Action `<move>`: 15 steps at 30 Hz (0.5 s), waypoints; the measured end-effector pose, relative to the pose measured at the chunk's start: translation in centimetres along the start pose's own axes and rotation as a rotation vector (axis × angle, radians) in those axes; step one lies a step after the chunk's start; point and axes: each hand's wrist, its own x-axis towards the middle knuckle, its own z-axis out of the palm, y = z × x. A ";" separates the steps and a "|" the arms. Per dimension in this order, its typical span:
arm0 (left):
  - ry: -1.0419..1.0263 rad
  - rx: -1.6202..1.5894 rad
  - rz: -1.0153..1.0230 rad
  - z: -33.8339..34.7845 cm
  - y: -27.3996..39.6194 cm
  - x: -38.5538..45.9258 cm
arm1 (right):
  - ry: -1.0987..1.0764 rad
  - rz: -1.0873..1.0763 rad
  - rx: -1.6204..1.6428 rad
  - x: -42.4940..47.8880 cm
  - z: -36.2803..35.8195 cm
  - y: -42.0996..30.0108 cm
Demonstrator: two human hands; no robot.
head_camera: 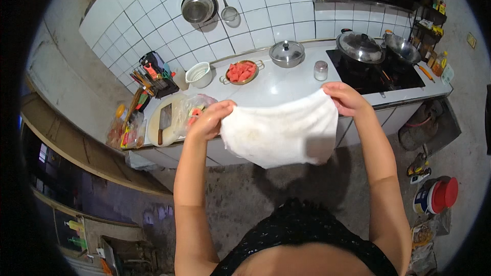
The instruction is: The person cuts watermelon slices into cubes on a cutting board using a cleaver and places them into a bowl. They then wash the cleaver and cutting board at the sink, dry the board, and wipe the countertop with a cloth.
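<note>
A white cloth [280,134] is stretched between my two hands, in front of the counter's edge. My left hand [213,120] pinches its upper left corner, and my right hand [347,99] grips the upper right corner. The cloth hangs down in light folds and bears a faint brownish stain. Just beyond my left hand lies a clear plastic bag [184,113] with pieces of watermelon rind, on a round cutting board [155,122] beside a cleaver [165,117]. A lidded glass jar [320,71] stands on the counter beyond my right hand.
On the white counter [268,92] are a bowl of cut watermelon [241,72], a white plastic basket [199,75], a lidded pot [286,53] and a knife rack [159,78]. A lidded wok [360,48] and an open wok [402,49] occupy the black cooktop [372,80] at right.
</note>
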 end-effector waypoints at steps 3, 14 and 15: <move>0.340 0.084 -0.157 -2.1 -4.7 4.1 | 0.201 0.063 0.112 3.8 -3.2 4.6; 0.263 -0.207 0.022 8.8 -14.8 3.2 | 0.507 -0.739 -1.184 0.0 12.1 16.1; 0.278 -0.280 0.074 9.6 -13.9 2.8 | 0.503 -0.785 -1.256 -0.6 12.9 15.7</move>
